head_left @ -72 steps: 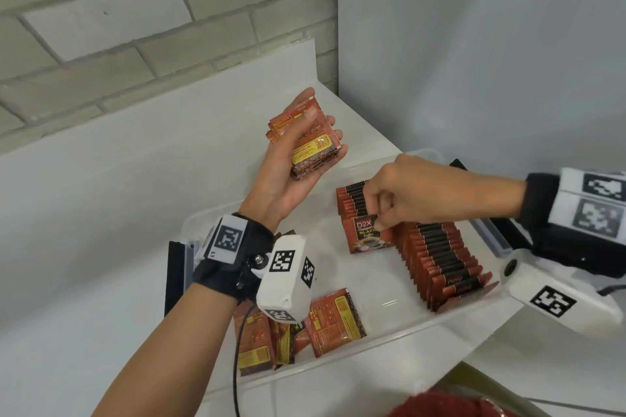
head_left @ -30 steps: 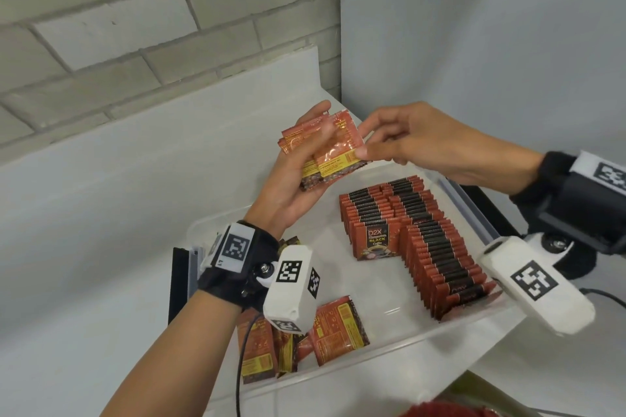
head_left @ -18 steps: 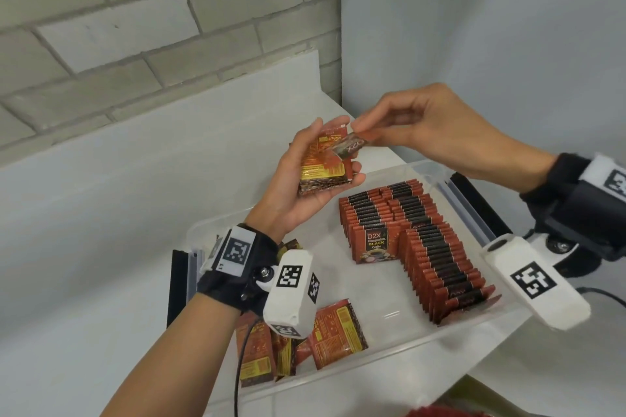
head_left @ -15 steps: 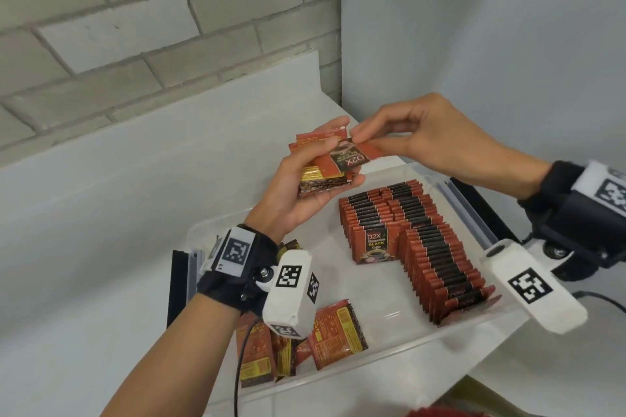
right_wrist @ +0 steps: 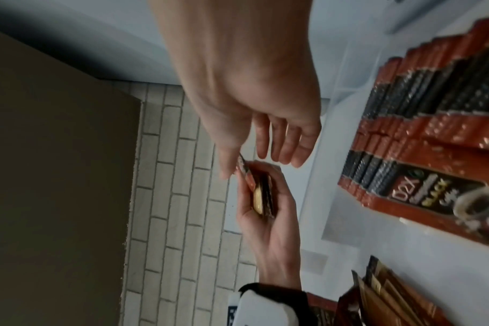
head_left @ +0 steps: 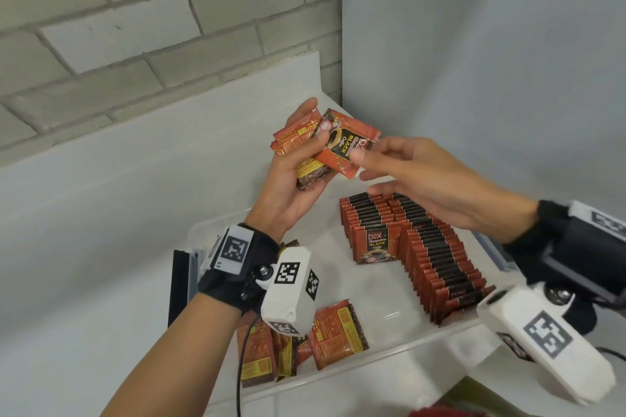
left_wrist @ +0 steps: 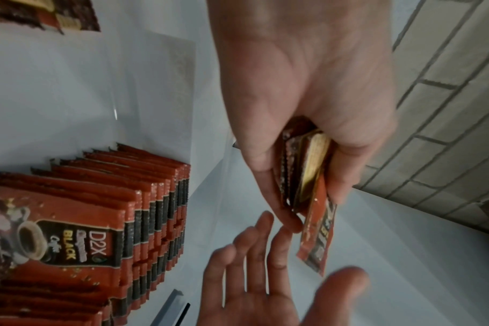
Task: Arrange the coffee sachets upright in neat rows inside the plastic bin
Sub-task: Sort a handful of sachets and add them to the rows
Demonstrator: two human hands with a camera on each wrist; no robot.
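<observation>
My left hand (head_left: pixel 298 162) is raised above the bin and grips a small stack of red coffee sachets (head_left: pixel 306 173). On top of the stack lies one sachet (head_left: pixel 350 145) with its "BLACK Coffee" face up and my left thumb on it. My right hand (head_left: pixel 367 164) reaches in from the right with nearly straight fingers, one fingertip resting on that sachet; the left wrist view shows the right hand (left_wrist: pixel 265 275) spread beside the sachet (left_wrist: pixel 318 233). Two rows of upright sachets (head_left: pixel 437 257) stand in the right half of the clear plastic bin (head_left: pixel 389 360).
Several loose sachets (head_left: pixel 335 332) lie flat in the bin's near left corner, partly under my left wrist. A black latch (head_left: pixel 179 281) sits on the bin's left end. A brick wall rises behind the white table (head_left: pixel 101 247), and a grey wall stands at the right.
My right hand left the upright row, rose to the stack, drew off the top sachet and turned it face up. Its fingers have since straightened, and my left thumb now lies on that sachet.
</observation>
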